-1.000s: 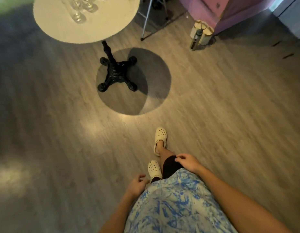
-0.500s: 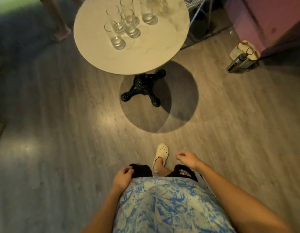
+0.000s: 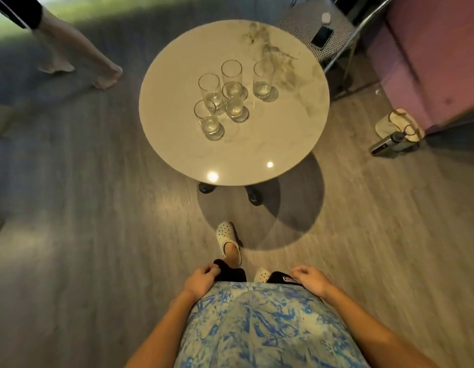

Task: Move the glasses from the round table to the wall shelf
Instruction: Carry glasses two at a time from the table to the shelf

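Several tall clear glasses (image 3: pixel 232 98) stand upright in a cluster on the round marble table (image 3: pixel 257 155) ahead of me, left of its middle. One glass (image 3: pixel 262 79) stands a little apart on the right of the cluster. My left hand (image 3: pixel 202 280) hangs at my hip with fingers loosely curled and holds nothing. My right hand (image 3: pixel 310 280) hangs at the other hip, also curled and without anything in it. Both hands are well short of the table. The wall shelf is out of view.
Another person's bare legs (image 3: pixel 79 57) stand at the far left. A checked chair (image 3: pixel 321 27) with a phone (image 3: pixel 322 37) on it is behind the table. A pink cabinet (image 3: pixel 429 62) is at right, with a bag and bottle (image 3: pixel 390 139) on the floor.
I have walked toward the table, which has come from the top edge into the middle of the view. My hands stayed at my hips.
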